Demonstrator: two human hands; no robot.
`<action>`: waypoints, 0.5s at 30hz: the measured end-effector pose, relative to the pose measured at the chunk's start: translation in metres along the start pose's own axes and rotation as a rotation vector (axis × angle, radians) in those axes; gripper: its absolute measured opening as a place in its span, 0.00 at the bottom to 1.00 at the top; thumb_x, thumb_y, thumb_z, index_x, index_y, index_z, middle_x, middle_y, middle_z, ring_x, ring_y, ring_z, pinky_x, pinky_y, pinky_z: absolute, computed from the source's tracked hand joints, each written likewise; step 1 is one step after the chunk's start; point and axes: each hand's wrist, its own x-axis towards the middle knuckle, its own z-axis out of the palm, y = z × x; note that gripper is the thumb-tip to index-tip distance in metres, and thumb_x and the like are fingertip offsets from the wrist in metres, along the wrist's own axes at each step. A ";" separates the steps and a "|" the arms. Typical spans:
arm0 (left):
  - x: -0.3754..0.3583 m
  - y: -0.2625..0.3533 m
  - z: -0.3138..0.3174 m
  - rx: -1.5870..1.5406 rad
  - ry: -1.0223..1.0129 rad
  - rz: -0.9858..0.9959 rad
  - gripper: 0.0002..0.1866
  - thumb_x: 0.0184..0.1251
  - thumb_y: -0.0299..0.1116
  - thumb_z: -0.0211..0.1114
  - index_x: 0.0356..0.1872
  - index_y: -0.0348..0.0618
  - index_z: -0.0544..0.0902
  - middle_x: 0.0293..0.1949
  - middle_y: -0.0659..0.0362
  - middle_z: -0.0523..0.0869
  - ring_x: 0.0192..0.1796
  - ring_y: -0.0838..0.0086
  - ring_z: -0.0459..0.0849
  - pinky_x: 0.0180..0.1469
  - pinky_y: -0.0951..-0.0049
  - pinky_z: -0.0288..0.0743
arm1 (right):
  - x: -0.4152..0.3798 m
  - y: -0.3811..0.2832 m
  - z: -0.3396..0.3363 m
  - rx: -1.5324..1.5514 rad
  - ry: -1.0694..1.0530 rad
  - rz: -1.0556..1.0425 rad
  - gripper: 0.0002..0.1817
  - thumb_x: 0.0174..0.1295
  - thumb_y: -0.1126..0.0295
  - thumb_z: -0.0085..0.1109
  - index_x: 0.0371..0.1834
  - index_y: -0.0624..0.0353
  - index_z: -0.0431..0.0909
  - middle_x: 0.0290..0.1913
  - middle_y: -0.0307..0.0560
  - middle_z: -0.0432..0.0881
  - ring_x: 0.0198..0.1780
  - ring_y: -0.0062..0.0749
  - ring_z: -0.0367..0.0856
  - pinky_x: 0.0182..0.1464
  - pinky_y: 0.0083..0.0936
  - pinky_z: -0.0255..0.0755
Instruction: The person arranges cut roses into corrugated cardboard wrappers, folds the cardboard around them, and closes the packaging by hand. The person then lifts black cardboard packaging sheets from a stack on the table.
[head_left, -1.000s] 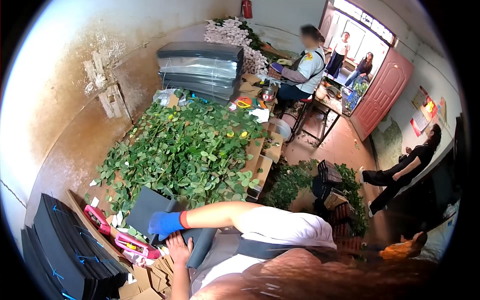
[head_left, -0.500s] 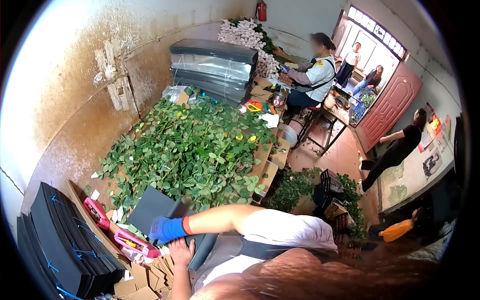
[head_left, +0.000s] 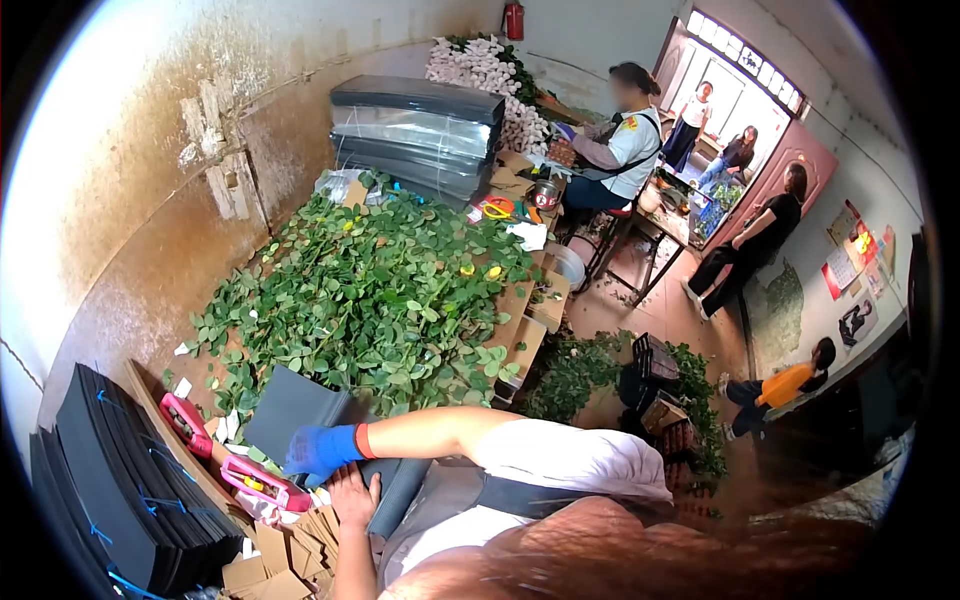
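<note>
My right hand, in a blue glove with a red cuff, is over the lower edge of a dark grey sheet, close to a pink stapler-like tool. How its fingers are bent is unclear. Just below, my bare left hand rests with fingers apart on dark material beside the glove. A rolled or folded dark piece lies against my apron. Green leafy stems cover the table beyond the sheet.
Dark sheets with blue ties and cardboard pieces are near. Wrapped stacks stand at the back. A seated co-worker handles things by white-wrapped bundles. Other people are by the door and right wall; leafy crates sit on the floor.
The gloved hand has shifted slightly left and down on the sheet. A person in black has moved toward the door, and a person in orange shows more fully.
</note>
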 end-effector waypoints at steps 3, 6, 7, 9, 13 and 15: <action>0.000 -0.003 0.003 0.046 0.081 0.037 0.40 0.71 0.60 0.52 0.72 0.35 0.68 0.69 0.44 0.73 0.73 0.53 0.66 0.75 0.51 0.54 | -0.008 -0.007 -0.010 0.115 0.324 -0.135 0.30 0.51 0.52 0.69 0.57 0.53 0.81 0.55 0.53 0.83 0.53 0.52 0.82 0.53 0.43 0.77; 0.000 -0.002 0.000 0.000 -0.097 -0.031 0.41 0.71 0.60 0.53 0.73 0.37 0.67 0.72 0.46 0.71 0.74 0.55 0.66 0.76 0.51 0.53 | -0.025 -0.032 -0.027 0.235 0.466 -0.187 0.31 0.58 0.52 0.67 0.63 0.53 0.78 0.61 0.53 0.80 0.61 0.52 0.77 0.60 0.45 0.73; 0.000 0.000 -0.006 -0.176 -0.071 -0.016 0.42 0.69 0.60 0.55 0.75 0.38 0.64 0.76 0.48 0.66 0.77 0.58 0.62 0.79 0.51 0.49 | -0.034 -0.037 -0.029 0.319 0.413 -0.207 0.31 0.60 0.51 0.67 0.64 0.53 0.77 0.61 0.53 0.80 0.61 0.52 0.77 0.60 0.45 0.73; 0.004 -0.010 0.011 0.195 0.150 0.076 0.43 0.69 0.59 0.55 0.76 0.38 0.63 0.77 0.48 0.63 0.79 0.57 0.60 0.80 0.50 0.48 | -0.062 -0.053 -0.042 0.381 0.195 -0.172 0.32 0.60 0.47 0.66 0.64 0.51 0.78 0.60 0.54 0.81 0.61 0.51 0.79 0.60 0.44 0.74; -0.003 -0.002 -0.012 0.167 0.169 0.120 0.44 0.69 0.57 0.55 0.77 0.35 0.58 0.80 0.47 0.57 0.81 0.57 0.56 0.80 0.49 0.47 | -0.115 -0.086 -0.076 0.223 -0.430 0.182 0.28 0.57 0.47 0.66 0.57 0.50 0.80 0.50 0.54 0.85 0.50 0.51 0.85 0.53 0.43 0.77; -0.002 -0.002 -0.011 0.029 0.062 0.092 0.46 0.70 0.57 0.54 0.79 0.33 0.55 0.81 0.46 0.55 0.82 0.55 0.52 0.81 0.49 0.46 | -0.135 -0.059 0.001 -0.024 -0.496 0.180 0.27 0.55 0.48 0.67 0.53 0.51 0.81 0.44 0.52 0.86 0.45 0.53 0.86 0.50 0.45 0.78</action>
